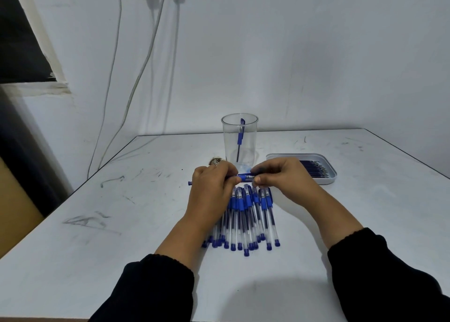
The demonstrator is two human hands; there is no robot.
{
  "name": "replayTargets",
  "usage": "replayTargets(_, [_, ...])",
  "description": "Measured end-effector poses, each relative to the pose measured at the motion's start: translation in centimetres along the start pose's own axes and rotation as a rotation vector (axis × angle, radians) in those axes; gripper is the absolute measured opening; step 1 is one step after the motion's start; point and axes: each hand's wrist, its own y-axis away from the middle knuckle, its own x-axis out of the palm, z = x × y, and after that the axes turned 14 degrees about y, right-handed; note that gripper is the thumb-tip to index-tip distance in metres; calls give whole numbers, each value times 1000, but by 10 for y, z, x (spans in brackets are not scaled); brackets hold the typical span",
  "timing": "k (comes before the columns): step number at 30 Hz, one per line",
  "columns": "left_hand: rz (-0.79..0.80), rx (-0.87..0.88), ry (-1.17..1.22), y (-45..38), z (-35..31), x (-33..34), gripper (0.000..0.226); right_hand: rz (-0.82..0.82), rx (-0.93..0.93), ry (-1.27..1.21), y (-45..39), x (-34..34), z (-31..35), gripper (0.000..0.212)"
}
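You hold one blue pen (245,175) level between both hands, just above the far end of the pile of pens (246,219) on the table (121,236). Your left hand (214,183) curls round its barrel, and the tail pokes out past your knuckles. Your right hand (277,174) pinches the cap end between thumb and fingertips. The clear cup (229,139) stands just behind.

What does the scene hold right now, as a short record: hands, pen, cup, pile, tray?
left hand: grips held pen, its end sticking out to the left
right hand: pinches the same pen's other end
cup: clear, upright, one blue pen inside
pile: capped blue pens on table, between the forearms
tray: right of cup, holds dark blue sticks
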Motion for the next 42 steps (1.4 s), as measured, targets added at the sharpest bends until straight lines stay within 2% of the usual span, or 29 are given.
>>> replayTargets(4, [23, -59, 51, 0, -5, -2, 14, -37, -7, -6, -1, 0, -2, 22])
replayTargets(23, [40, 119, 9, -1, 0, -2, 20, -11, -13, -49, 3, 2, 1, 23])
replayTargets(30, [61, 73, -12, -1, 0, -2, 18, -16, 9, -57, 3, 3, 0, 22])
replayTargets(36, [74, 96, -80, -5, -4, -9, 5, -68, -19, -100, 2, 3, 6, 21])
replayTargets(39, [61, 125, -126, -9, 4, -12, 18, -125, -21, -165, 2, 2, 7, 23])
replayTargets(42, [8, 108, -165, -18, 18, -19, 23, -280, -36, -281, -1, -10, 8, 22])
